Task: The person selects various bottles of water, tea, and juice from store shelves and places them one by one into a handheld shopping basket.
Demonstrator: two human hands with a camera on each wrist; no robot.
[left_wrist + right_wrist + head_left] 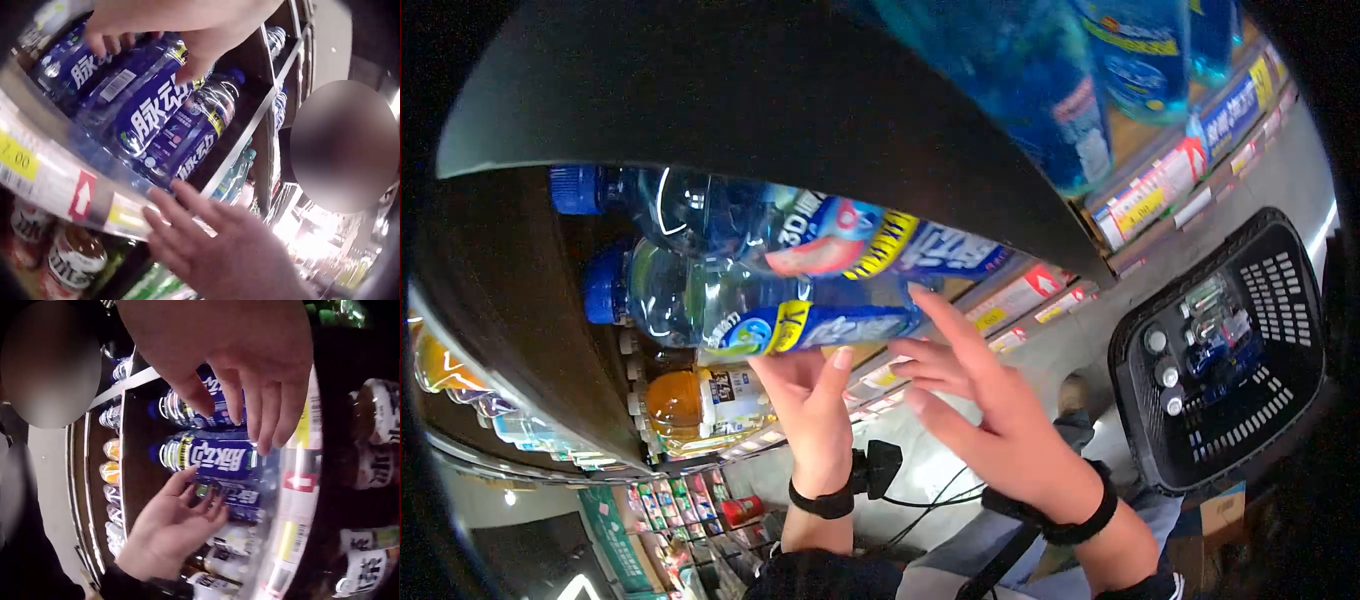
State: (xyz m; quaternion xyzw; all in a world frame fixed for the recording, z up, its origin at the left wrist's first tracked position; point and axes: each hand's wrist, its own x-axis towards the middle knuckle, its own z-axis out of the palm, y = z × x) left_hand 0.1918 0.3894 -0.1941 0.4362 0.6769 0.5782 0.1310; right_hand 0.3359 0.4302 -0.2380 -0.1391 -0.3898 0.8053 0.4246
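Blue-capped drink bottles stand in a shelf bay, lying sideways in the turned head view. My left hand point(815, 415) is at the nearer bottle point(830, 325), its fingers partly hidden behind the bottle's label side and its thumb extended. In the left wrist view, the left hand point(187, 25) reaches over the blue-labelled bottles, fingers and thumb either side of the middle bottle point(153, 112). My right hand point(1000, 430) has its fingers spread, the index fingertip close to that bottle's base. A second bottle point(900, 245) of the same kind sits beside it.
A black basket point(1145, 420) holding several bottles stands on the floor at right. Price tags point(1025, 300) line the shelf edge. Larger blue bottles point(1135, 60) fill the neighbouring shelf. Amber drink bottles point(675, 400) sit in the bay beyond. A dark shelf panel point(960, 120) separates the bays.
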